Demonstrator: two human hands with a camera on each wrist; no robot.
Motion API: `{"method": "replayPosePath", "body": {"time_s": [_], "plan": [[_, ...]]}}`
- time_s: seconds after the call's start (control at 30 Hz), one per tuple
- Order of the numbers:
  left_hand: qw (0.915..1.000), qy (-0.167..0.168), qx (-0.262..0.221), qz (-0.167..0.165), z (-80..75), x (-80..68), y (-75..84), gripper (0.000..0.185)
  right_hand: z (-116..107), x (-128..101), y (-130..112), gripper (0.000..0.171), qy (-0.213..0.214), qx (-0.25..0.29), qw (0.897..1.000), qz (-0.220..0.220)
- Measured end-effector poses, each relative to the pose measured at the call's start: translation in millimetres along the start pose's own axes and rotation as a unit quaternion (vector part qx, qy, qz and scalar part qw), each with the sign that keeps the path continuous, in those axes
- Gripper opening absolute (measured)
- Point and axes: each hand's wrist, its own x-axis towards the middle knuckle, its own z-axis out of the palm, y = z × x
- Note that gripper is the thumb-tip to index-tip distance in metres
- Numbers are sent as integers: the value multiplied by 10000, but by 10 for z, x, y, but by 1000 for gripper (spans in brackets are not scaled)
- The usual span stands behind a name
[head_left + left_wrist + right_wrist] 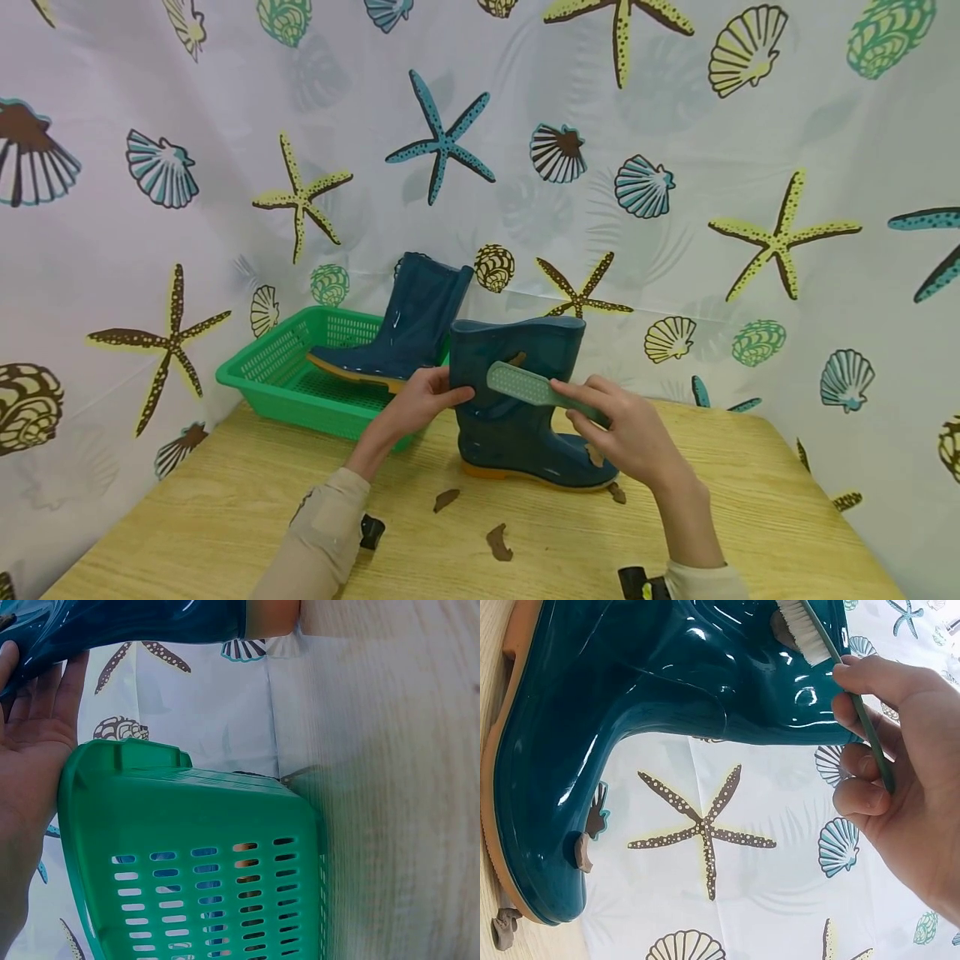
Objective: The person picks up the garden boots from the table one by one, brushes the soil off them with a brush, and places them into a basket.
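A dark blue-green rain boot (502, 446) with an orange sole stands upright on the table, toe to the right. My left hand (423, 402) holds the back edge of its shaft, thumb on the near face and fingers behind. In my right hand (628, 429) is the handle of a green brush (521, 385). The right wrist view shows its white bristles (808, 634) against the shaft, right at a brown clump (784, 631). Another brown piece (583, 853) sticks to the toe.
Behind and left, a green plastic basket (300, 412) holds a second blue boot (422, 312), tilted over the rim. Brown flakes (498, 542) lie on the wooden table (187, 533) before the boot, and one piece (617, 492) by its toe. A shell-patterned curtain (517, 225) surrounds the table.
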Motion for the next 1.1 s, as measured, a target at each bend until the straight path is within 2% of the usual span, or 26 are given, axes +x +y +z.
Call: {"method": "replayPosePath", "body": {"time_s": [0.1, 0.23, 0.33, 0.63, 0.97, 1.1], "plan": [[10000, 13, -19, -16, 0, -5, 4, 26, -27, -6, 8, 43, 125, -9, 9999, -46], [10000, 13, 4, -3, 0, -11, 13, 28, -75, -5, 15, 46, 617, -110, 9980, -82], [10000, 23, 27, -21, 3, -15, 18, 27, -83, -1, 16, 47, 823, -222, 9964, -47], [10000, 37, -6, -47, 5, -10, 23, 24, -31, -3, 24, 42, 272, -254, 9993, 90], [9998, 47, -34, -194, 6, -9, 36, 28, -97, -35, 42, 39, -1, -144, 9993, 331], [9998, 55, -41, -204, 11, -10, 31, 29, -111, -42, 42, 39, 46, -145, 9994, 314]]}}
